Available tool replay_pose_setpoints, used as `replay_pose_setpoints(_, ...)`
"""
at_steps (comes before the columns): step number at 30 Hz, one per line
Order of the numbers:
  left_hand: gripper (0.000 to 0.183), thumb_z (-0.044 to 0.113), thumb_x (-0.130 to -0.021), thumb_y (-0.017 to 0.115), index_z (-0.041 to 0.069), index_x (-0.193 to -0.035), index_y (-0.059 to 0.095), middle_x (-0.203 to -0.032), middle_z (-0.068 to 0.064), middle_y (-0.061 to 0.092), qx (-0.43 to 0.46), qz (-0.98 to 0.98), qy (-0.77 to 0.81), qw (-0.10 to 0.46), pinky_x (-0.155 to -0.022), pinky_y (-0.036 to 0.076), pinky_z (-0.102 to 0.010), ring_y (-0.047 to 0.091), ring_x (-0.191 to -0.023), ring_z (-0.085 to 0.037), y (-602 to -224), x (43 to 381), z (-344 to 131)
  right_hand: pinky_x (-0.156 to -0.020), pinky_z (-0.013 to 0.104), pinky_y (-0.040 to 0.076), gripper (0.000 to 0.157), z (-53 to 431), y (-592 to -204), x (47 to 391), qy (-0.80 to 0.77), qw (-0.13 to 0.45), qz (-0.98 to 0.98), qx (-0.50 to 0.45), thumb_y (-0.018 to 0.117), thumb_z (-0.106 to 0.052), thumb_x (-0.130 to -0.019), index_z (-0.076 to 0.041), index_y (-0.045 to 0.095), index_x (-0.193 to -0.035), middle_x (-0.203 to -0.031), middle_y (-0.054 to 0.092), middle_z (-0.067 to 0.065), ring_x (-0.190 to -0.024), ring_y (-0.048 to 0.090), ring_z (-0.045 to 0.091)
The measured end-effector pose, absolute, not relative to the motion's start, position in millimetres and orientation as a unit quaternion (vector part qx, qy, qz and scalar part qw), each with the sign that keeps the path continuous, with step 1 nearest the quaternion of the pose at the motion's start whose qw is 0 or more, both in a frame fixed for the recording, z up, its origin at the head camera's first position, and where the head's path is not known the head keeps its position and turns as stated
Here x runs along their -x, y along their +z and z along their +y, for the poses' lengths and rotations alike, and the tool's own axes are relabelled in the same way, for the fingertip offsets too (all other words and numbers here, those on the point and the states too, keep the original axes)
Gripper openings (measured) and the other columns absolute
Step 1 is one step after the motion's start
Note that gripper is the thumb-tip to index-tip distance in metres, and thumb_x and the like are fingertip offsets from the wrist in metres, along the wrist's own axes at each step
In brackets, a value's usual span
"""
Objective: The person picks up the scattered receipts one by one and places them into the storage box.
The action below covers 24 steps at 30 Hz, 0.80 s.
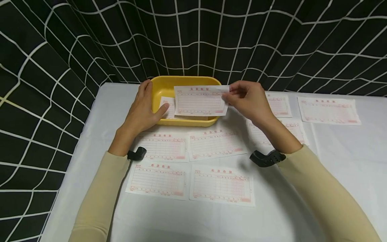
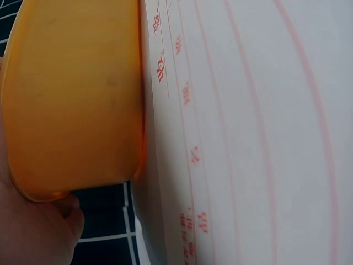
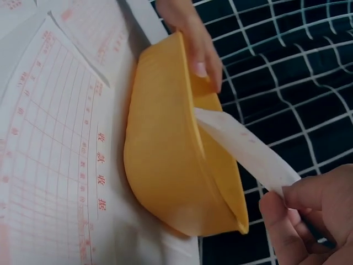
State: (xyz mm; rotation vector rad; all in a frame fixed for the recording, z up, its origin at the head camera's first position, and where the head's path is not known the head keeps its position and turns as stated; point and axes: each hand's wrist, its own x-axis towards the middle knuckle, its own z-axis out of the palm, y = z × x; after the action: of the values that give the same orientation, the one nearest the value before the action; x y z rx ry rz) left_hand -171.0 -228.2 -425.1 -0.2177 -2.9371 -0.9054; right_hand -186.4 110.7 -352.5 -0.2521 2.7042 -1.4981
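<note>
A yellow plastic basin (image 1: 187, 123) stands at the back edge of the white table. My left hand (image 1: 139, 107) grips its left end, thumb over the rim and fingers along the outside. Between thumb and fingers, my right hand (image 1: 251, 101) pinches the right edge of a printed receipt slip (image 1: 202, 101). That slip hangs over the basin, and in the right wrist view the held slip (image 3: 248, 146) slants across the opening. Another paper slip (image 1: 167, 107) lies inside, partly covered by the held one. The left wrist view shows the basin's outer wall (image 2: 71, 99) close up.
Several similar slips lie in front of the basin, among them a front-left slip (image 1: 157, 179) and a front-right slip (image 1: 222, 185). More lie to the right, including a far-right slip (image 1: 329, 111). Black cloth with a white grid (image 1: 193, 37) rises behind the table.
</note>
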Motion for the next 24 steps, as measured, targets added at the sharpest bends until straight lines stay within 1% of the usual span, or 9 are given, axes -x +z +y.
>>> replay_pose_setpoints(6,0.100,0.053,-0.097,0.062,0.003,-0.170,0.014,-0.176,-0.016,0.014,0.074,-0.954,-0.288,0.031,-0.129,0.032,-0.053,0.034,-0.155,-0.036,-425,171,-227,-0.061,0.012,0.050,0.020,98,-359,201,-0.465,0.023,0.880,0.090,0.080,-0.012,-0.093,0.002,0.076,-0.106,-0.097,0.076,0.017,-0.070,0.063,-0.002)
replay_pose_setpoints(9,0.100,0.052,-0.097,0.063,0.004,-0.170,0.013,-0.176,-0.016,0.014,0.072,-0.954,-0.289,0.029,-0.129,0.032,-0.053,0.034,-0.156,-0.037,-425,171,-227,-0.061,0.012,0.051,0.023,92,-361,208,-0.457,0.024,0.884,0.093,0.081,-0.014,-0.092,0.003,0.077,-0.107,-0.098,0.078,0.020,-0.067,0.065,-0.003)
replay_pose_setpoints(12,0.100,0.053,-0.097,0.062,0.003,-0.170,0.013,-0.176,-0.016,0.014,0.072,-0.954,-0.290,0.029,-0.130,0.031,-0.053,0.033,-0.156,-0.036,-425,170,-228,-0.061,0.011,0.049,0.025,86,-364,215,-0.439,0.010,0.893,0.097,0.081,-0.016,-0.092,0.003,0.077,-0.108,-0.098,0.078,0.020,-0.068,0.064,-0.002)
replay_pose_setpoints(14,0.100,0.053,-0.097,0.062,0.004,-0.170,0.013,-0.176,-0.016,0.014,0.072,-0.953,-0.292,0.029,-0.130,0.031,-0.053,0.033,-0.156,-0.036,-425,170,-229,-0.062,0.008,0.048,0.028,84,-363,218,-0.429,0.001,0.898,0.097,0.080,-0.016,-0.093,0.003,0.077,-0.113,-0.102,0.079,0.021,-0.075,0.069,0.008)
replay_pose_setpoints(16,0.100,0.053,-0.098,0.062,0.004,-0.170,0.014,-0.176,-0.016,0.015,0.073,-0.953,-0.293,0.032,-0.129,0.032,-0.053,0.034,-0.156,-0.036,-426,170,-229,-0.068,0.008,0.050,0.033,83,-362,221,-0.427,-0.007,0.899,0.094,0.078,-0.016,-0.094,0.003,0.074,-0.121,-0.109,0.078,0.021,-0.086,0.073,0.017)
replay_pose_setpoints(18,0.100,0.053,-0.097,0.062,0.004,-0.170,0.014,-0.176,-0.015,0.015,0.072,-0.952,-0.295,0.032,-0.129,0.033,-0.053,0.034,-0.156,-0.035,-426,171,-229,-0.079,0.014,0.055,0.037,85,-359,221,-0.430,-0.013,0.898,0.092,0.075,-0.017,-0.096,0.003,0.071,-0.127,-0.115,0.077,0.021,-0.097,0.075,0.025)
replay_pose_setpoints(19,0.100,0.053,-0.097,0.062,0.004,-0.170,0.014,-0.176,-0.014,0.015,0.072,-0.952,-0.295,0.032,-0.128,0.033,-0.054,0.034,-0.155,-0.035,-426,171,-229,-0.086,0.020,0.058,0.039,87,-358,220,-0.430,-0.014,0.898,0.092,0.074,-0.018,-0.098,0.002,0.070,-0.130,-0.118,0.076,0.021,-0.103,0.074,0.030)
replay_pose_setpoints(22,0.100,0.053,-0.097,0.062,0.004,-0.170,0.014,-0.176,-0.014,0.015,0.070,-0.952,-0.295,0.030,-0.128,0.033,-0.054,0.034,-0.156,-0.035,-426,171,-229,-0.101,0.041,0.058,0.039,95,-356,216,-0.429,-0.021,0.897,0.103,0.070,-0.019,-0.100,0.001,0.067,-0.134,-0.123,0.073,0.021,-0.111,0.072,0.032)
replay_pose_setpoints(24,0.100,0.053,-0.097,0.062,0.004,-0.170,0.014,-0.176,-0.014,0.015,0.070,-0.953,-0.293,0.030,-0.128,0.034,-0.053,0.034,-0.156,-0.035,-425,171,-229,-0.106,0.049,0.057,0.040,100,-355,213,-0.428,-0.018,0.897,0.113,0.068,-0.019,-0.101,0.000,0.065,-0.136,-0.127,0.071,0.021,-0.115,0.069,0.033)
